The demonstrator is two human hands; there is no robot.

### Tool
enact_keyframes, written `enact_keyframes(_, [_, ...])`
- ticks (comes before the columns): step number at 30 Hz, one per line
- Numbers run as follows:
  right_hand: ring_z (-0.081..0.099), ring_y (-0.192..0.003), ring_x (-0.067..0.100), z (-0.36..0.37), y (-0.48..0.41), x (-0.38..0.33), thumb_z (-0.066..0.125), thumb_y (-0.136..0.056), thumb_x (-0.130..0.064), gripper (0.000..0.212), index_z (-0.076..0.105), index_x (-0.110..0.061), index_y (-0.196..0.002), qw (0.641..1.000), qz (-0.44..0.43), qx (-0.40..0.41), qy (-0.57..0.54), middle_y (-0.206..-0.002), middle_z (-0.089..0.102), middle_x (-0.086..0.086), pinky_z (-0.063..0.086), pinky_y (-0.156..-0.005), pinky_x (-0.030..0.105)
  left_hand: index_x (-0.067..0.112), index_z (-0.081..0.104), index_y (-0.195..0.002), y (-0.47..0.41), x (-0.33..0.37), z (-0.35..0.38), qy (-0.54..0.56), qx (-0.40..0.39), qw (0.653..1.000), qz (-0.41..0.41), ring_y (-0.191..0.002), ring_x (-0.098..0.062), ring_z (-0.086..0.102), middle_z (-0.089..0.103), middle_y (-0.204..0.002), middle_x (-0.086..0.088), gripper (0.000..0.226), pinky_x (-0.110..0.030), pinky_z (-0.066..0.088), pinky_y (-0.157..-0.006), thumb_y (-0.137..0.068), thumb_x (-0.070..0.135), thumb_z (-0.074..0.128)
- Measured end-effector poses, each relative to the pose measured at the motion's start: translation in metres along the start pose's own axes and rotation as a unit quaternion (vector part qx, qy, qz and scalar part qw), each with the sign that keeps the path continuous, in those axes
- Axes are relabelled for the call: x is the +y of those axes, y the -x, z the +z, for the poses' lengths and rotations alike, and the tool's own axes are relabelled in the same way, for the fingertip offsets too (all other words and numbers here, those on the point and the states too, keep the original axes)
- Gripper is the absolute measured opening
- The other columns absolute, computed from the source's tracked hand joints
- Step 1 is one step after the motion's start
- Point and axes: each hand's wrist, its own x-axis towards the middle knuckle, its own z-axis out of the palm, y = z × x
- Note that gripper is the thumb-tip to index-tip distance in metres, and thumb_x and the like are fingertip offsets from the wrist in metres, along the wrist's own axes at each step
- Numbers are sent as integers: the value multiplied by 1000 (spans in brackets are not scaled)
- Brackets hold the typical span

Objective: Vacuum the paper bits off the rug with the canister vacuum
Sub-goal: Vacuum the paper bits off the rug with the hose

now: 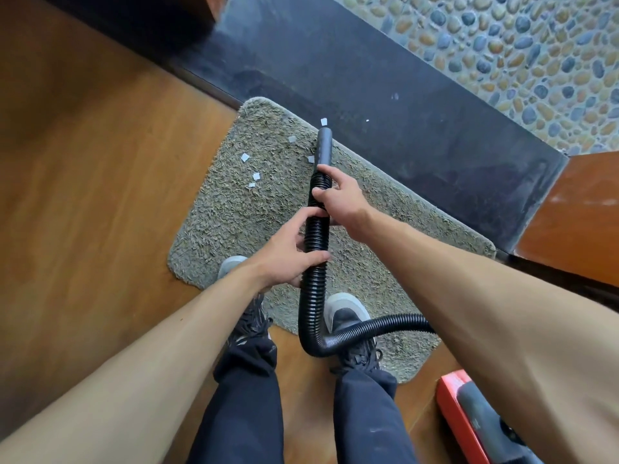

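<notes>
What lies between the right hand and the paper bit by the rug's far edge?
In the head view, only the hose's black nozzle runs from the right hand almost to that paper bit.

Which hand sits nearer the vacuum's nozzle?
Right. The right hand grips the ribbed hose just behind the nozzle; the left hand holds the hose farther back along it.

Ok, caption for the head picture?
Left hand and right hand hold the hose, nozzle by paper bits on rug.

L hand [284, 262], R hand [340, 197] on hose [311, 306]
</notes>
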Motion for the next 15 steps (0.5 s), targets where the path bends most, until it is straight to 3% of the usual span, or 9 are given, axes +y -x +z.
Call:
enact_keyframes(4, [60,-87,19,7,-8,-2,55,-91,-5,53,51,-26,-139,1000,-12,12,13,-104,59,4,49,-67,29,46,41,-128,-4,2,-8,-2,3,1000,5,-80,-20,67,63,-109,-26,58,-44,58,-61,-92,6,64])
enact_keyframes(7, [59,-81,15,7,-12,-7,54,-92,-5,52,50,-26,-139,1000,-4,9,26,-103,58,3,44,-55,21,44,41,-128,-4,5,-10,0,-2,1000,9,-81,-20,66,62,-101,-22,57,-54,59,-66,-93,5,63])
enact_keyframes(10, [59,-75,13,6,-14,-7,55,-92,-6,52,50,-27,-138,999,0,12,35,-102,58,3,45,-47,18,45,41,-128,-5,6,-12,4,-6,1000,1,-84,-21,67,63,-111,-27,58,-56,59,-67,-93,5,64])
enact_keyframes(13, [62,-90,20,10,-17,0,57,-87,-10,53,53,-30,-136,999,-14,23,45,-104,59,2,58,-78,40,45,41,-128,-6,4,-15,8,-14,1000,-6,-86,-22,69,63,-115,-28,58,-59,59,-68,-92,6,65])
enact_keyframes(15, [63,-96,24,12,-16,3,57,-85,-11,53,54,-29,-135,998,-19,29,44,-102,60,1,54,-93,48,46,41,-128,-7,3,-16,15,-21,1000,-12,-88,-24,69,63,-116,-27,59,-58,60,-69,-92,6,65])
